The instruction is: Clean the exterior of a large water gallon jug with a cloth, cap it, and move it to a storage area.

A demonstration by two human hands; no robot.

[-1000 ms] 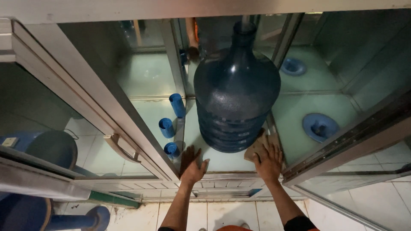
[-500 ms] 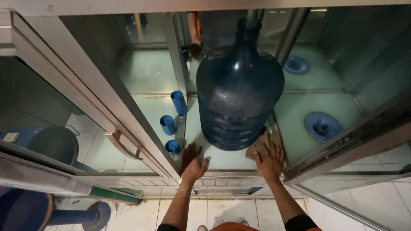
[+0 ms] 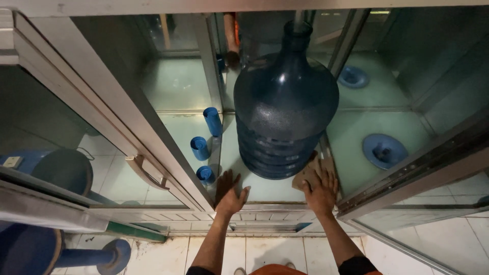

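Note:
A big dark blue water jug (image 3: 285, 107) stands upright on the pale tiled floor of a glass cabinet (image 3: 257, 186), its neck under a pipe at the top. My left hand (image 3: 229, 192) lies flat on the cabinet floor just left of the jug's base, fingers spread, holding nothing. My right hand (image 3: 320, 189) presses a tan cloth (image 3: 307, 173) against the floor at the jug's lower right edge.
The glass door (image 3: 122, 137) with a metal handle (image 3: 146, 173) stands open to the left. Three blue caps (image 3: 200, 147) lie left of the jug. Round blue seats (image 3: 384, 150) sit in the right compartment. More blue jugs (image 3: 69, 170) stand at the lower left on white tiles.
The view has shifted slightly. Both hands stay at the jug's base, the right one still on the cloth; the jug has not visibly moved.

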